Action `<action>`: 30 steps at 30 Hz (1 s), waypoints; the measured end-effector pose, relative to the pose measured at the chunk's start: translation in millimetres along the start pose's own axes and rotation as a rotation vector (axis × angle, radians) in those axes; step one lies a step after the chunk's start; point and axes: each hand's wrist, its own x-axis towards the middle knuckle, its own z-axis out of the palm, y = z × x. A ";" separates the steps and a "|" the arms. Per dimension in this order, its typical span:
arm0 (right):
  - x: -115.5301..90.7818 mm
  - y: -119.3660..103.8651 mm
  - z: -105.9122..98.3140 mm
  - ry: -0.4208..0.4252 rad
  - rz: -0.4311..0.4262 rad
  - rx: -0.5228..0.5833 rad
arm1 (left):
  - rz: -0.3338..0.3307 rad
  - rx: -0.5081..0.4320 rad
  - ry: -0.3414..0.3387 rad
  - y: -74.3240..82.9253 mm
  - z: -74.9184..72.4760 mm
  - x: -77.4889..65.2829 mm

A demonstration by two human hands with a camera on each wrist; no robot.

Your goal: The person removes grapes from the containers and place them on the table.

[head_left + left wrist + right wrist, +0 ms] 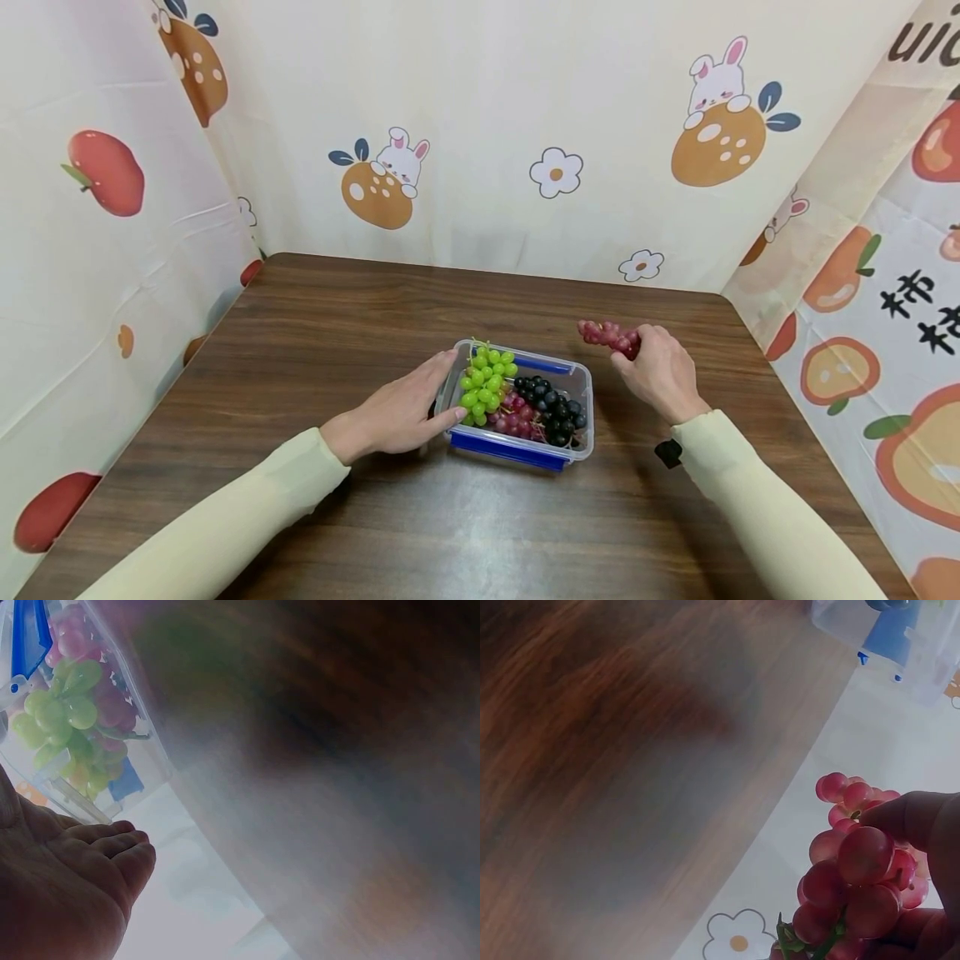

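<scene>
A clear plastic container (586, 400) with blue side clips stands in the middle of the table. Green grapes (483, 387) fill its left part, black grapes (553, 410) its right, and red grapes (517, 417) lie low between them. My left hand (408, 408), fingers straight, rests against the container's left side; the left wrist view shows its palm (67, 885) beside the clear wall. To the right of the container, my right hand (660, 371) holds a bunch of red grapes (606, 335) above the table. Thumb and fingers pinch that bunch in the right wrist view.
The brown wooden table (360, 308) reaches back to a printed curtain (480, 100) with rabbits and fruit. More printed curtain hangs along the left and right sides. A black band (668, 453) shows at the right wrist.
</scene>
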 end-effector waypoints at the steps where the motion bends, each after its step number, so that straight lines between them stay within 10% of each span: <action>1: 0.0 0.5 0.4 -0.007 0.005 -0.003 | 0.001 -0.001 0.002 0.0 0.1 -0.1; 30: -1.5 7.7 11.6 -0.222 0.059 -0.111 | 0.005 -0.005 0.006 -0.8 0.7 0.5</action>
